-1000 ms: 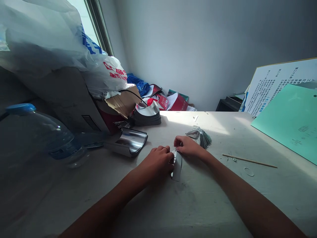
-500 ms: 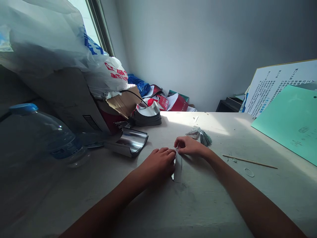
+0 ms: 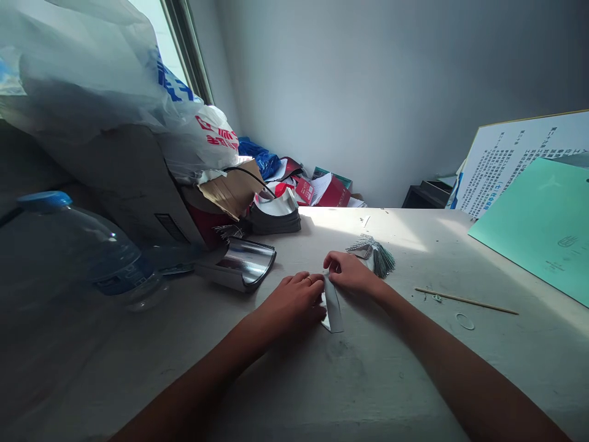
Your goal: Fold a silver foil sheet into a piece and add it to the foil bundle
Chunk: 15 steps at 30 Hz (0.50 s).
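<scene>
Silver strip (image 3: 333, 310): one piece, narrow, lying flat on the table top (image 3: 377, 380) straight ahead of you and between your hands. Its long axis runs almost directly away from you, the far end leaning slightly left. Your left hand is nearer along its length, and your right hand is nearer at its far end.

Left to right from your hands:

- Plastic water bottle (image 3: 101, 255): blue cap, lying well left of your left hand, cap pointing left; contents hard to tell.
- Cardboard carton (image 3: 124, 190): further left and ahead of your left hand, with a large white plastic bag (image 3: 92, 80) heaped on top; contents of both hidden.
- Curved silver piece (image 3: 243, 264): shiny, arched, just ahead and left of your left hand.
- Left hand (image 3: 294, 301): ringed, fingers together and lightly curled, resting against the strip's left edge; whether it has hold of the strip, you cannot tell.
- Right hand (image 3: 350, 273): fingers curled, fingertips at the strip's far end; any grip is likewise impossible to tell.
- Fan of thin metallic slivers (image 3: 380, 258): just ahead of your right hand, not touching it.
- Wooden stick (image 3: 464, 301): well right of your right hand, lying crosswise.
- Mint-green folder (image 3: 538, 227): at far right, beyond the stick, overlapping a printed board (image 3: 501, 162).
</scene>
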### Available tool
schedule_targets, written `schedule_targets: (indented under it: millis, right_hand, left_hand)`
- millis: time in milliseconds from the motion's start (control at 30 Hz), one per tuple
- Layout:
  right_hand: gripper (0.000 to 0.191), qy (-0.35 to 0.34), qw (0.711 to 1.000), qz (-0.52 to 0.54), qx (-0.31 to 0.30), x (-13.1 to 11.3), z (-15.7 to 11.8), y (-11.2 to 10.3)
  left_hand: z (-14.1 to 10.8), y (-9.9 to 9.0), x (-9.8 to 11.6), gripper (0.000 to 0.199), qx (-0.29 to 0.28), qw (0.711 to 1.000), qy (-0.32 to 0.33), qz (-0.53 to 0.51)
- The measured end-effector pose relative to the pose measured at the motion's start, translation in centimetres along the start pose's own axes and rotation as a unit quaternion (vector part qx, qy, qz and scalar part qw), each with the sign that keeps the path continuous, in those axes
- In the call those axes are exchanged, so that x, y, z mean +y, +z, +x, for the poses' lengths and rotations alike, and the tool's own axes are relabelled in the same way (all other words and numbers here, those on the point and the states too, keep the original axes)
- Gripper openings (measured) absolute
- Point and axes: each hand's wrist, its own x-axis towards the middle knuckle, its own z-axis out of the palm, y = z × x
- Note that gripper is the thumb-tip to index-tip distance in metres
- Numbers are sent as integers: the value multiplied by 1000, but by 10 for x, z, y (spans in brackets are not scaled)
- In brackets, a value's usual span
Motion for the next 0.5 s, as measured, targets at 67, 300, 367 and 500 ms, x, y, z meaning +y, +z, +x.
schedule_targets:
  millis: [67,300,367,500]
  right_hand:
    - [23,0,1000,-3,16,-1,0,2]
    - [23,-29,999,-8,40,-6,-1,5]
    - [22,-39,998,-10,43,-7,-2,5]
    - [20,-57,997,-18,49,-9,-4,5]
  left_hand:
    - [0,-1,-1,18,3,1000,-4,-4]
    - [1,-5,1,16,-5,1000,-27,3]
    - [1,-4,2,15,0,1000,-29,6]
    - [0,-2,1,16,5,999,-32,1]
